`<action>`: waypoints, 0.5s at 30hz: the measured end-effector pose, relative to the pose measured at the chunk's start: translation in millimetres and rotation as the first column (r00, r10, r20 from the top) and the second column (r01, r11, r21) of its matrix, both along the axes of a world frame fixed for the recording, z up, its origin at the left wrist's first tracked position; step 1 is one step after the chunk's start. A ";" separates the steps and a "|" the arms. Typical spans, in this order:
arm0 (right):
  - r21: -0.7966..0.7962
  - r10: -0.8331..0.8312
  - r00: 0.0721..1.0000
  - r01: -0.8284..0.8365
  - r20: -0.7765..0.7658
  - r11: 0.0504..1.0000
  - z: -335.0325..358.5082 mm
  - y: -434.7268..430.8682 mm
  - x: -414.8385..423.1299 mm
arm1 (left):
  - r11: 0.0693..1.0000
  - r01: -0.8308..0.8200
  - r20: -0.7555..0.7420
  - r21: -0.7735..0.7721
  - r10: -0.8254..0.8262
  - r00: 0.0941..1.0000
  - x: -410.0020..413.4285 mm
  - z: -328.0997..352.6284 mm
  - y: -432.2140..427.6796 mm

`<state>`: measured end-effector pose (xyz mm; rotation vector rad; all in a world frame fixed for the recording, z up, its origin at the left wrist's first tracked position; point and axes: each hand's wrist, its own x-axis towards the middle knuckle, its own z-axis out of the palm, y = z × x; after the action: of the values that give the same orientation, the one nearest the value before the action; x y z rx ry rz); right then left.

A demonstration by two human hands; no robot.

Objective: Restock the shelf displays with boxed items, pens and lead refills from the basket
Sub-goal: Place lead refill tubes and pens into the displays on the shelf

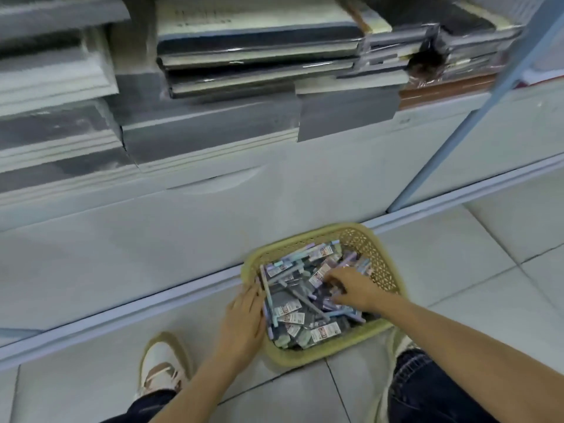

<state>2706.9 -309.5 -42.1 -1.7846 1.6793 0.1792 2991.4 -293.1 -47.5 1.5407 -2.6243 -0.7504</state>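
Basket (376,258) is seen lower centre of the frame, set on the tiled floor (457,270), its far rim close to the white base panel (183,224) of the shelf unit. It is filled with a loose pile of pastel pens (308,303) and small labelled packs (325,332) (print too blurred to be read).

Left hand (244,312): laid along the basket's left rim, fingers fairly straight, nothing gripped.

Right hand (351,290): lowered into the pile near the basket's right side, fingers bent and spread among the pens. Whether an item is pinched cannot be told.

Upper half of the frame: stacked wrapped notebooks (256,47) are seen on the shelf, blurred. A pale blue post (457,123) runs diagonally at right.

Bottom edge: a white shoe (161,367) at lower left, dark jeans (427,389) at lower right.
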 end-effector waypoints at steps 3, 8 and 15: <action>0.013 0.183 0.970 -0.183 -0.163 0.983 -31.1 16.3 10.4 | 0.999 0.009 -0.049 -0.050 -0.011 0.999 6.8 -15.6 1.4; 0.045 0.136 0.990 -0.138 0.034 0.989 -24.3 2.2 12.2 | 0.997 -0.022 -0.088 -0.075 0.015 0.996 14.7 -28.6 4.7; -0.087 -0.080 0.978 0.098 0.193 0.991 -24.5 -10.9 56.7 | 0.993 -0.102 -0.086 -0.059 0.097 0.992 13.5 -28.0 6.6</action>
<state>2763.7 -320.4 -66.5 -1.7319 1.6498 -0.1100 3004.9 -286.5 -75.4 1.5740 -2.4675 -0.7007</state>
